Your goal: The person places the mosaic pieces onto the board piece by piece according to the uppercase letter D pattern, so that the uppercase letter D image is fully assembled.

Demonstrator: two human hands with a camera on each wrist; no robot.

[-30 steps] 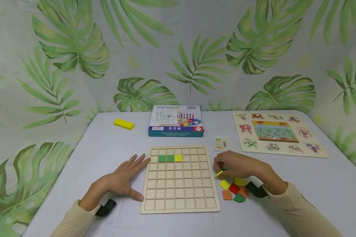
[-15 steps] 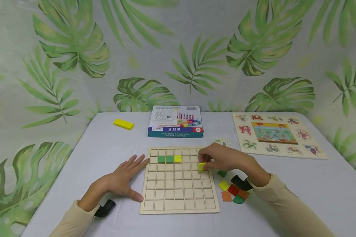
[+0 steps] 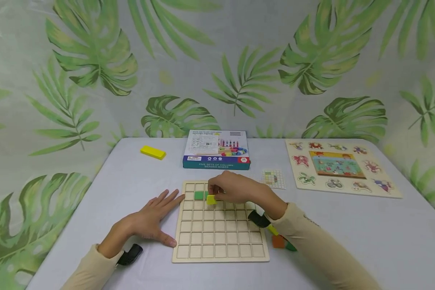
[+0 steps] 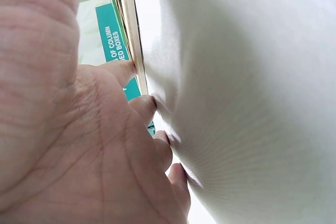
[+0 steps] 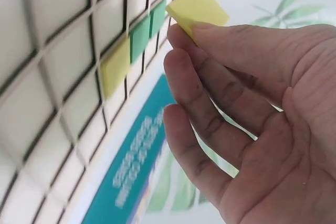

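Note:
My right hand (image 3: 237,188) is over the upper part of a wooden grid board (image 3: 221,238). It pinches a thin yellow square tile (image 3: 211,199) between thumb and fingertips; in the right wrist view the held tile (image 5: 198,10) is tilted, apart from the board. Two green tiles (image 5: 140,39) and another yellow tile (image 5: 115,69) sit side by side in the board's cells. In the head view my right hand hides that seated yellow tile. With fingers spread, my left hand (image 3: 150,220) lies on the table, its fingertips and thumb touching the board's left edge.
Loose tiles, including an orange square (image 3: 278,241), lie right of the board, partly under my right forearm. A small pattern card (image 3: 273,179) is behind them. Farther back are a teal box (image 3: 216,164), a yellow block (image 3: 153,152) and a sea-animal puzzle board (image 3: 342,187).
Carrying the yellow tile, my right hand has moved left from the loose pieces across the board to beside the green tiles. The left hand has stayed at the board's edge.

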